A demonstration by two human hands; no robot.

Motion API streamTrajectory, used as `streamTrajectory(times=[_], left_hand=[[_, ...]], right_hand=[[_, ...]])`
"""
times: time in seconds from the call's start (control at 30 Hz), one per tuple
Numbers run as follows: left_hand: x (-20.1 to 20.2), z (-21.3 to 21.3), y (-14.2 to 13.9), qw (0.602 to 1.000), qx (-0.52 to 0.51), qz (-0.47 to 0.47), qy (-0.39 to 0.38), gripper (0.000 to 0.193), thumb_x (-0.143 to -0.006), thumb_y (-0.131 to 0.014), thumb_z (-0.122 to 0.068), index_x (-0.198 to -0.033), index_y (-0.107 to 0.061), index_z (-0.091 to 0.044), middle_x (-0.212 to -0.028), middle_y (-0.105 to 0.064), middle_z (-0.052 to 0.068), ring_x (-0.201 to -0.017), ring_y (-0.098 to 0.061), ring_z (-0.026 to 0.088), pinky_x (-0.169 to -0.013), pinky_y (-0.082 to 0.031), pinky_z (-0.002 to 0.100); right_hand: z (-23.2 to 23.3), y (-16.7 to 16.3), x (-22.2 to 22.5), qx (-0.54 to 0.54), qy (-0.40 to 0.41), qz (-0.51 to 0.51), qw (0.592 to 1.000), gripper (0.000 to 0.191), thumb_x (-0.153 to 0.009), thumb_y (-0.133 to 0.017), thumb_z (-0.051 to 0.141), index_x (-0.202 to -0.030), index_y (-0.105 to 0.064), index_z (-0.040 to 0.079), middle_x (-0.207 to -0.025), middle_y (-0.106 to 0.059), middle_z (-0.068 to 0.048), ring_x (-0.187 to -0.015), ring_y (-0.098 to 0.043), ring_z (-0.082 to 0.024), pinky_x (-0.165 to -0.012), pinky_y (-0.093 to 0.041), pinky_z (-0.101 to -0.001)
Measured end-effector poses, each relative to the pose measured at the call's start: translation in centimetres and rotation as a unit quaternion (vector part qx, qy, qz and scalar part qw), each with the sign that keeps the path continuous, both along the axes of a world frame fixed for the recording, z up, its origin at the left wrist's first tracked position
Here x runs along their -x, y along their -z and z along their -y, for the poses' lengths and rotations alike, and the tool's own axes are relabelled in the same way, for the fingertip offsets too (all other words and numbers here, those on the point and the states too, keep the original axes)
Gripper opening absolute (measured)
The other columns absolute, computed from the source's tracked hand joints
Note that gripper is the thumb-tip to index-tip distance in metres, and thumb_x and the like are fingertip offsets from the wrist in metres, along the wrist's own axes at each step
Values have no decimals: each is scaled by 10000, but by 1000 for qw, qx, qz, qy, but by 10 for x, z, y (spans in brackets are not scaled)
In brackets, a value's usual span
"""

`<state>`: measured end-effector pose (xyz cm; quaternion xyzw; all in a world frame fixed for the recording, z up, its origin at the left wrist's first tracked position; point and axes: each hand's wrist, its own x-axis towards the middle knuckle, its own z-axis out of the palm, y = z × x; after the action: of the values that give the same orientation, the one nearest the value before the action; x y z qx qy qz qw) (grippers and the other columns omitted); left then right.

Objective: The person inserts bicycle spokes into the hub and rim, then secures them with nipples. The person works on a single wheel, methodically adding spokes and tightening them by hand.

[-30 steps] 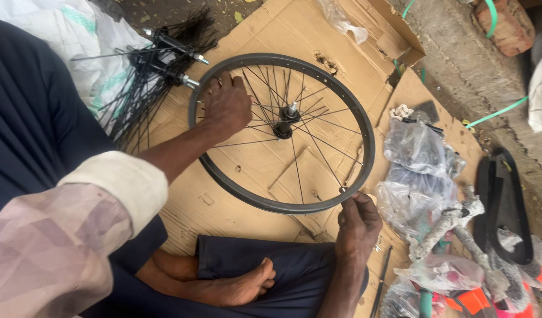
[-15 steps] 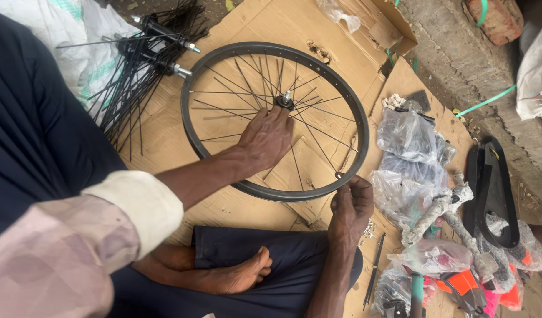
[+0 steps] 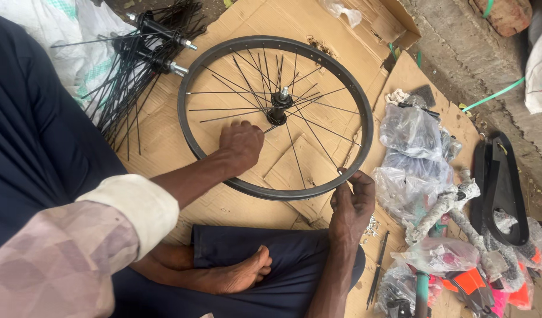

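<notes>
A black bicycle wheel rim [image 3: 195,70] lies flat on brown cardboard [image 3: 165,171], its thin spokes running to a black hub [image 3: 279,106]. My left hand [image 3: 241,147] reaches inside the rim. Its fingers are closed around the end of a loose spoke [image 3: 269,127] just below the hub. My right hand [image 3: 351,203] is at the near right edge of the rim, fingertips pinched on it where a spoke meets it. My crossed legs and a bare foot [image 3: 241,274] lie just below the wheel.
Two more hubs with loose black spokes [image 3: 135,65] lie at the upper left on white sacks [image 3: 59,35]. Clear plastic bags of parts [image 3: 412,153], a black chain guard [image 3: 506,188] and wrapped bicycle pieces [image 3: 447,259] crowd the right side. Loose spokes [image 3: 378,271] lie beside my right knee.
My left hand has moved from the far left of the rim across to the middle, now gripping a spoke below the hub. My right hand stays at the near right edge.
</notes>
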<state>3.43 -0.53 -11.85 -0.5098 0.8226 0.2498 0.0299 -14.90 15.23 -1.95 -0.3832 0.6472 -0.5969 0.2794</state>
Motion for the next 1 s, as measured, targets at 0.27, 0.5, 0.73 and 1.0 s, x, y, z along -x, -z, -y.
streamTrajectory(times=[0.27, 0.5, 0.73, 1.0], left_hand=[[49, -13, -33, 754, -517, -359, -186, 611, -1034, -547, -247, -1474, -234, 39, -1071, -646, 176, -781, -767, 281, -587, -632, 351], [71, -14, -43, 873, -321, -348, -117, 536, -957, -615, -197, -1447, -408, -139, -1095, -714, 161, -891, -728, 293, -837, -579, 440], [27, -1, -44, 920, 355, -112, 123, 482, -723, -717, -81, -1178, -609, 36, -1158, -617, 204, -1057, -607, 306, -844, -514, 464], [12, 45, -58, 951, 309, -29, -18, 330, -857, -691, -120, -1161, -613, -20, -1134, -569, 144, -1078, -560, 276, -827, -475, 451]], right_hand=[[4, -8, -8, 38, 10, 24, 999, 188, -979, -682, 66, -1145, -608, 18, -1089, -715, -107, -597, -470, -35, -493, -342, -174], [5, -3, 3, 75, 9, 156, 985, 220, -999, -672, 142, -1157, -632, -6, -1025, -706, -121, -573, -447, -39, -471, -331, -174], [7, 2, 8, -18, 63, 143, 987, 216, -940, -703, 65, -1132, -611, 30, -921, -649, -66, -590, -483, -47, -470, -335, -177], [8, 9, 15, -54, 74, 177, 980, 211, -906, -727, 51, -1079, -608, 30, -893, -641, -34, -588, -473, -39, -482, -348, -182]])
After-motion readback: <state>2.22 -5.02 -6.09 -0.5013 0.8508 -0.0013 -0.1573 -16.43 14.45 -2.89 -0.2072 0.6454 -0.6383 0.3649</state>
